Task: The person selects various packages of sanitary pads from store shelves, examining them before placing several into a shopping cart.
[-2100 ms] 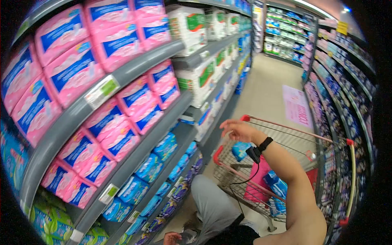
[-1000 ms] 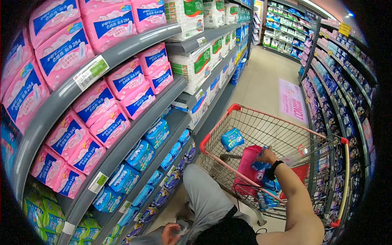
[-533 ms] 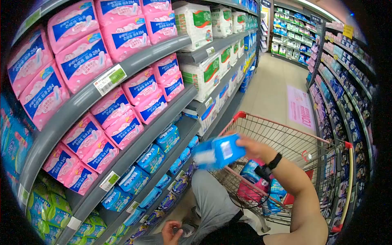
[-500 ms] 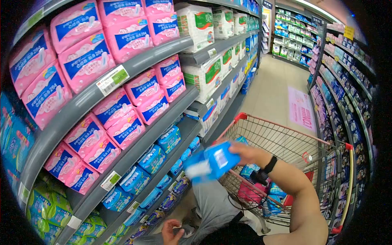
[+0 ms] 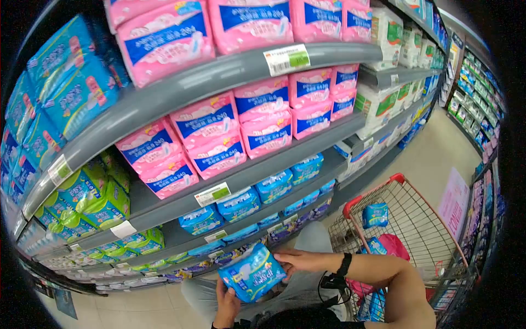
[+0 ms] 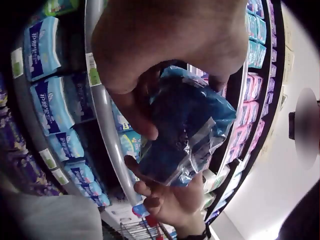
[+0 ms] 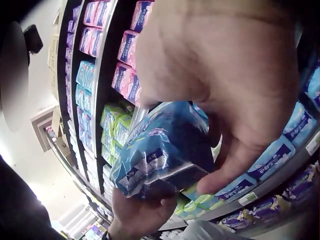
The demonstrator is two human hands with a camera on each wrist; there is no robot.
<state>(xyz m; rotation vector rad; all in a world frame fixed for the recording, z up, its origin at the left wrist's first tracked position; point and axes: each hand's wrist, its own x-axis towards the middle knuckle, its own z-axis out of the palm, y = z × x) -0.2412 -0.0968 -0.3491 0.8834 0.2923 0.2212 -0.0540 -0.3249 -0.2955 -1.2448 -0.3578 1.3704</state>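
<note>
A blue plastic-wrapped pack of sanitary pads point(image 5: 253, 274) is held in front of the body, above the lap. My left hand point(image 5: 226, 301) grips its left end, while my right hand point(image 5: 300, 261) grips the right end. In the left wrist view the left hand point(image 6: 170, 40) arches over the pack point(image 6: 185, 120), its fingers bent round the side; the right hand point(image 6: 175, 202) shows at the opposite end. From the right wrist, the pack point(image 7: 165, 150) sits between the right hand point(image 7: 220, 75) and the left hand point(image 7: 142, 212), its wrapper shiny and creased.
A shopping cart point(image 5: 399, 178) stands at the right, containing a blue pack point(image 5: 375, 215), a pink bag point(image 5: 393, 245) and more blue packs. Shelves in front carry pink packs point(image 5: 219, 156), blue packs point(image 5: 238, 204) and green packs point(image 5: 107, 205). The aisle floor point(image 5: 424, 145) runs off to the right.
My right hand reached into the cart, then carried the blue pack out leftward to the lap. My left hand, earlier low and apart, now holds it too. The head view has turned left.
</note>
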